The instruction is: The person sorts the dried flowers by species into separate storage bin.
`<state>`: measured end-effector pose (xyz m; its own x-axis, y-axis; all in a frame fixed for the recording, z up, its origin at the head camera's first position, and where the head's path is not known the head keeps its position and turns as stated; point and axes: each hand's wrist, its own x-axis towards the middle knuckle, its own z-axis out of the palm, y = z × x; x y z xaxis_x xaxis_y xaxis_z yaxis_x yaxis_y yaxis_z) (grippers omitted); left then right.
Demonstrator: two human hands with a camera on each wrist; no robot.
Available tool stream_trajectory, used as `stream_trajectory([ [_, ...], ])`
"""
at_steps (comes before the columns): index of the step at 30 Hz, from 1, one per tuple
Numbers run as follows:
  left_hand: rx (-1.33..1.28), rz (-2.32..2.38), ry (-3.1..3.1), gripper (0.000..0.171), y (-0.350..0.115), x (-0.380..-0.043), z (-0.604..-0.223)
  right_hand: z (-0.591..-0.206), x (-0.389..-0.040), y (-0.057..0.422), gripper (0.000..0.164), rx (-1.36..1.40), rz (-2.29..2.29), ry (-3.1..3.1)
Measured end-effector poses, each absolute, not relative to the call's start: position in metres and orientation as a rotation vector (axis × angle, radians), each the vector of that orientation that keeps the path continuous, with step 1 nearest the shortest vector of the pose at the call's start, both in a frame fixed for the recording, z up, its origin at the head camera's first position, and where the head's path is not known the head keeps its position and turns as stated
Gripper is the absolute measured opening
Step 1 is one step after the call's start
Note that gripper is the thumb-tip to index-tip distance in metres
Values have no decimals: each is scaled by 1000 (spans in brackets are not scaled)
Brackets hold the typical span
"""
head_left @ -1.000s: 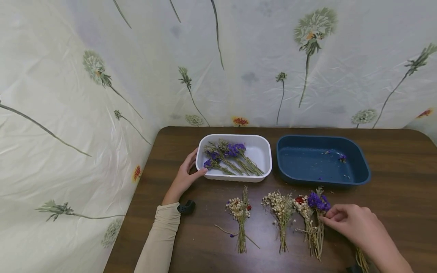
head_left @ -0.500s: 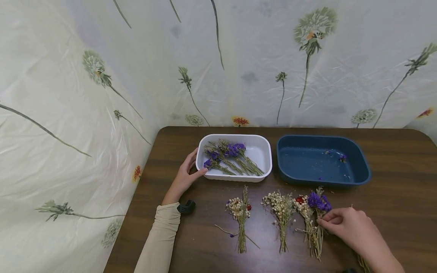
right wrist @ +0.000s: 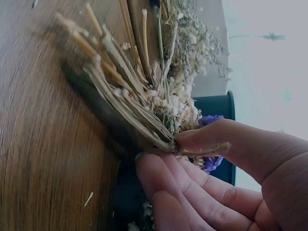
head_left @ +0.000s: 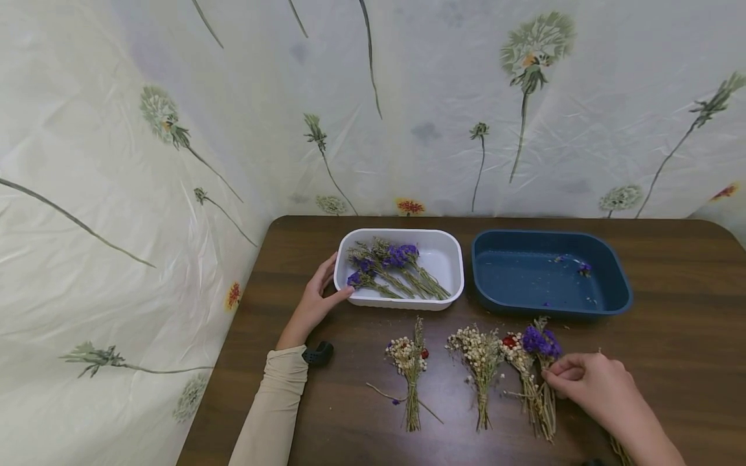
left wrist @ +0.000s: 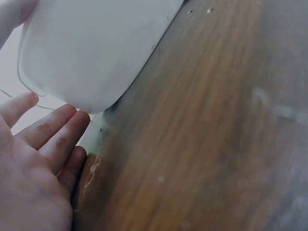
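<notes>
In the head view my left hand [head_left: 317, 294] rests against the left end of a white tray [head_left: 402, 303], thumb at its rim. The left wrist view shows straight fingers [left wrist: 67, 130] touching the tray's wall. Several purple and green dried flower bunches [head_left: 402, 255] lie inside it. At the right, my right hand [head_left: 600, 391] pinches a bunch of purple dried flowers [head_left: 541, 341] between thumb and fingertips, just below the blooms. Its stems [right wrist: 127, 113] point away from the palm in the right wrist view. A bunch with cream and red flowers [head_left: 519, 356] lies right alongside.
A dark blue tray [head_left: 548, 309] with a few purple petals stands right of the white one. On the brown table [head_left: 350, 414] lie two more tied bunches, one mixed [head_left: 410, 369] and one cream [head_left: 479, 362]. More stems [head_left: 620, 450] show under the right forearm.
My right hand has shifted slightly left and lower along the purple bunch. The bunch's flower head has tipped a little left, and its stem ends right. My left hand has stayed put.
</notes>
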<state>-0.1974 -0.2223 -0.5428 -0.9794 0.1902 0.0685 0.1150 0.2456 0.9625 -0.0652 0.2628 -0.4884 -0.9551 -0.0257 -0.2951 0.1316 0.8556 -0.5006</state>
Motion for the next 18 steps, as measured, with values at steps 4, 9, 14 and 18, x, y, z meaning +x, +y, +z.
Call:
stream_trajectory([
  [4, 298, 1868, 2428, 81, -222, -197, -542, -487, -64, 262, 23, 96, -788, 2757],
  [9, 300, 1867, 2433, 81, -222, -197, -542, -484, -62, 261, 23, 109, -800, 2772],
  [14, 312, 1872, 2434, 81, -222, -197, -542, -481, -62, 261, 25, 113, -807, 2755],
  [18, 301, 1873, 2432, 81, -222, -197, -543, -479, -62, 261, 24, 92, -807, 2759],
])
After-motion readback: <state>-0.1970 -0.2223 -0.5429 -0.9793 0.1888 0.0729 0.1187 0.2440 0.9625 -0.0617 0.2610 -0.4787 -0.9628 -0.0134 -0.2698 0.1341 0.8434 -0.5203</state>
